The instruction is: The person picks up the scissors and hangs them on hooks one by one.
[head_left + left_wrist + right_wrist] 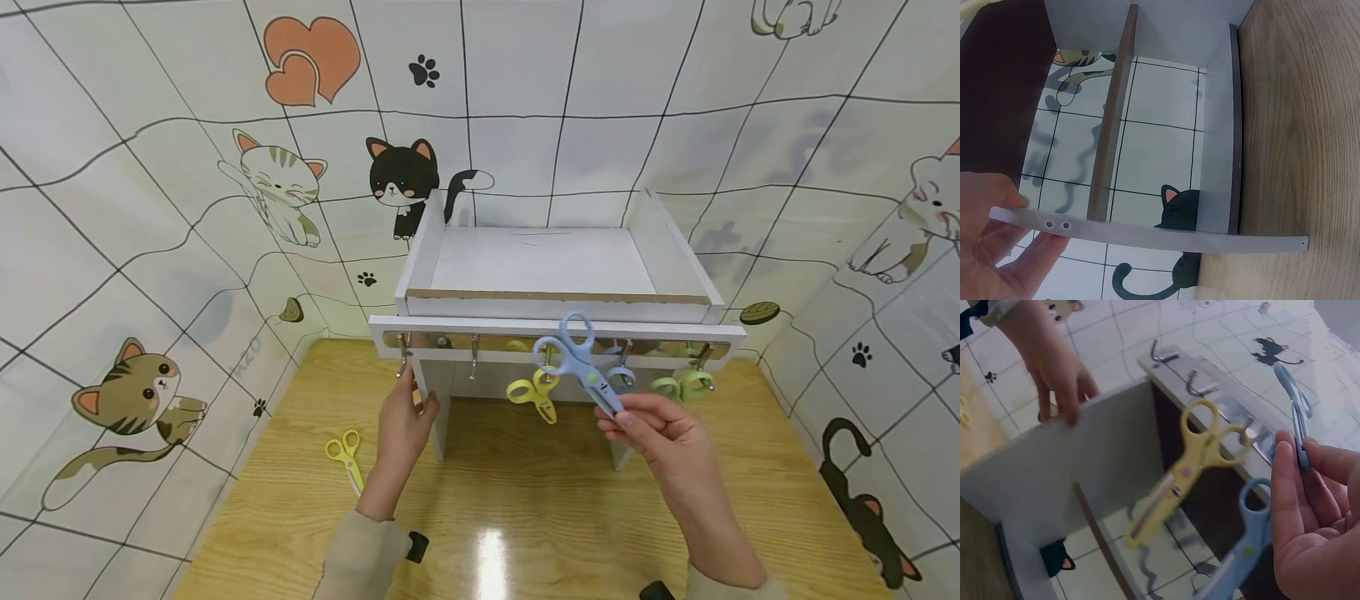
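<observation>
In the head view my right hand (667, 458) pinches blue scissors (577, 358) by the blade end, handles up, before the hook rail. My left hand (401, 433) grips the left side panel (432, 408) of the white shelf unit (555, 308); in the left wrist view its thumb and fingers (1035, 262) lie on either side of the panel's edge. Yellow scissors (1179, 469) hang on a hook, with a second blue pair (1244, 544) beside them. Green scissors (684, 385) hang at the rail's right end.
Another pair of yellow scissors (347, 458) lies on the wooden table (517, 492), left of the unit. Metal hooks (474, 357) stick out along the rail. Walls printed with cats (405, 183) close in the table at the back and sides.
</observation>
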The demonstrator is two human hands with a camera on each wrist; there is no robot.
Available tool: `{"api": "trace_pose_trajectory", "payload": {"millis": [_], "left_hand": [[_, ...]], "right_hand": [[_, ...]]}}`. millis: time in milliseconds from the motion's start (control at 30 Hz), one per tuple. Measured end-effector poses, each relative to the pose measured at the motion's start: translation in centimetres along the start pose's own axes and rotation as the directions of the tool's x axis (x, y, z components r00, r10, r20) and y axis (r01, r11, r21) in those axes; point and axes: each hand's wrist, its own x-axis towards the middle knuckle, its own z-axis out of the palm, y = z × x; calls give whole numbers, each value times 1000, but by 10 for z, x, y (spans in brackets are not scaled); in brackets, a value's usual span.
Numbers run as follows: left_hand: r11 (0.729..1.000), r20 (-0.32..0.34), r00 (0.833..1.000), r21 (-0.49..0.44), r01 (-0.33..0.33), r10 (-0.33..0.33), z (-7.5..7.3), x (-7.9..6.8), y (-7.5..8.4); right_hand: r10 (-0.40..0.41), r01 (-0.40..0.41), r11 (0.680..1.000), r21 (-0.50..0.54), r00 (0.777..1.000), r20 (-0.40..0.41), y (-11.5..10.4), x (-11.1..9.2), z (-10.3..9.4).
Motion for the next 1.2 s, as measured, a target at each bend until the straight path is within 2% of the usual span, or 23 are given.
{"api": "trace_pose_trajectory", "payload": {"millis": [133,367,567,700,900,1200], "left_hand": [[1000,-4,1000,5,-2,2,0,0,0],[1000,-4,1000,-7,2,-2,1,1,-1],[1000,-4,1000,-4,-2,2,1,2,-2],[1000,-1,1000,3,-2,2,0,2,-1],[1000,-6,1000,9,-11,11,0,2,-2],[1000,1,1000,-11,13,-13,2,2,-3]], "right_hand": [[82,-80,991,-104,996,18,14,0,9],[205,-184,949,-255,977,60,36,2,24],[236,-207,939,-274,969,77,52,5,27],[256,-230,932,-280,965,60,59,5,26],[305,-283,910,-301,952,28,67,4,23],[325,-301,899,-319,946,23,74,-1,15]]}}
